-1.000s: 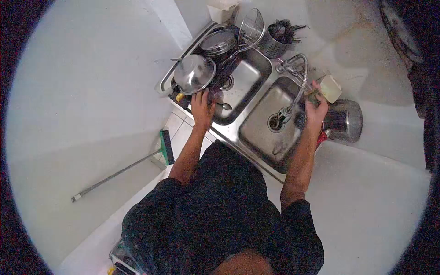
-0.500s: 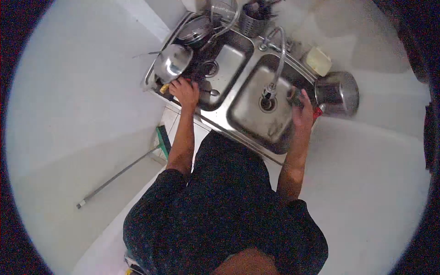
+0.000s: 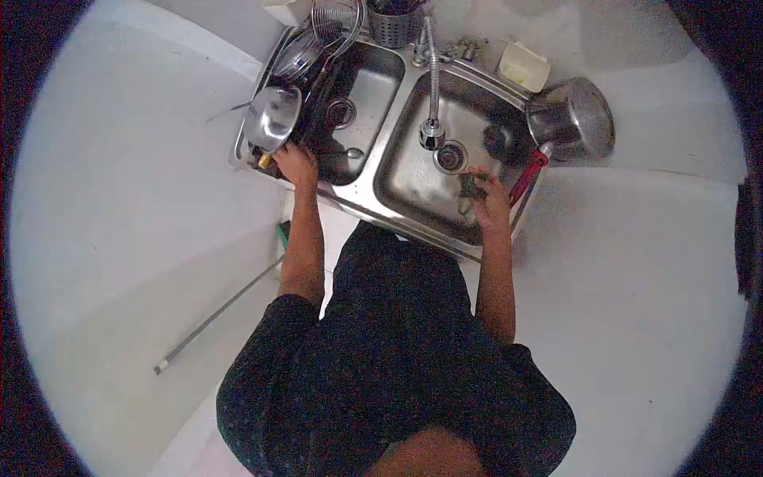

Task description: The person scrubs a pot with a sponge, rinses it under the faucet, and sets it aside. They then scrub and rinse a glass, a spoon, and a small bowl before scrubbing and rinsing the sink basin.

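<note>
My right hand (image 3: 492, 203) is over the front right of the right basin (image 3: 413, 195), its fingers closed round a dark green scouring pad (image 3: 470, 186). My left hand (image 3: 296, 165) reaches into the front left corner of the left basin (image 3: 383, 73), just below a shiny metal bowl (image 3: 278, 113). A yellow-ended item (image 3: 265, 160) lies beside its fingers. The fingertips are in shadow among the dishes, so what they touch is hidden. A spoon (image 3: 354, 153) lies in the left basin, to the right of this hand.
A metal pot (image 3: 571, 121) with a red handle (image 3: 528, 178) rests at the right edge. The flexible faucet (image 3: 433, 131) hangs over the right basin. Behind stand a wire strainer (image 3: 332, 20), a utensil holder (image 3: 397, 28) and a pale soap tub (image 3: 524, 65). A long pole (image 3: 218, 312) leans at left.
My right hand has moved left and nearer to me with the scouring pad, away from the basin's right side. The left hand reaches further under the bowl's edge. The whole view has shifted slightly.
</note>
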The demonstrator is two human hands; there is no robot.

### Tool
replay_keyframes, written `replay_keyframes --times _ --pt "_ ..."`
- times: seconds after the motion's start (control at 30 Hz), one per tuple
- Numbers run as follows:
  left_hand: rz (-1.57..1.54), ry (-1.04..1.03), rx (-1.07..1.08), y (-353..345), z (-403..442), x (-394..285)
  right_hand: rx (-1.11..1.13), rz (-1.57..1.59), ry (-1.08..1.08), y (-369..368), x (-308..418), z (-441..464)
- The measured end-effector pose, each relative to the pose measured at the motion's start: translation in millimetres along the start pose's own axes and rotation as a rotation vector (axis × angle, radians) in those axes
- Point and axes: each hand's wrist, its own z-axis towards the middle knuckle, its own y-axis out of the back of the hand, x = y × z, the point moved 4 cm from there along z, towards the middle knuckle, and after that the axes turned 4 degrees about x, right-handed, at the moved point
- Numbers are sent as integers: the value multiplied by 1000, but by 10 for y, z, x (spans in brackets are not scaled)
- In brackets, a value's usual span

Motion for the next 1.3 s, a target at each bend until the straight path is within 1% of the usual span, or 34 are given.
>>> replay_keyframes --times 0.03,0.13,0.23,0.27,0.33,0.37,0.43,0.47,0.5,0.53,0.6,0.63,0.67,0.7,0.77,0.83,0.9,0.93,1.03,1.07,1.13,1.2,1.23,1.3 --pt "-39 18 50 -35 -36 28 7 0 19 86 -74 31" --pt "-73 64 -84 386 -89 -321 -22 37 23 124 -163 30" --pt "-170 -208 -156 560 -274 -723 -98 42 16 75 -160 14" --pt "-179 -235 78 401 -265 -736 -130 34 10 84 -164 2" --pt "-202 -279 545 -116 -365 -718 -97 33 29 226 -258 60" --pt "-180 -299 632 -357 -380 -666 -81 30 42 307 -305 79" --pt "-137 -344 809 -787 -358 -543 29 -877 520 325 -190 -64" --pt "-108 -360 833 -874 -332 -538 45 -1069 588 323 -203 -122" --pt "-133 -407 820 -1112 -319 -448 49 -1254 667 315 -214 -183" --pt "-157 -457 808 -1464 -348 -289 8 -1167 593 340 -238 -202" --pt "-110 -521 834 -1382 -275 -440 -106 -686 385 298 -250 -290" --pt "-170 -529 800 -1345 -317 -456 -168 -294 255 257 -282 -366" --pt "-231 -535 766 -1451 -359 -351 -219 100 130 161 -319 -461" --pt "-292 -538 729 -1588 -363 -262 -249 102 125 86 -307 -529" --pt "-253 -491 751 -2032 -399 -99 -299 105 119 -20 -283 -634" --pt "-221 -461 812 -2101 -342 -172 -315 68 125 -42 -276 -663" --pt "-191 -450 918 -1815 -280 -252 -319 52 149 -79 -307 -656" --pt "-267 -495 782 -1664 -318 -228 -350 47 153 -225 -239 -676" --pt "-199 -482 734 -1252 -205 -391 -331 5 220 -447 -31 -637" --pt "-214 -429 942 -1708 -221 -292 -340 -40 244 -433 27 -593" --pt "-216 -475 851 -2099 -332 -250 -353 -129 292 -355 190 -406" --pt "-328 -352 889 -1408 -113 -456 -315 -216 377 -415 348 -183" --pt "-364 -352 825 -1240 -97 -523 -290 -259 417 -449 431 -40" --pt "-429 -349 695 -996 -43 -602 -341 -742 642 -367 641 333"
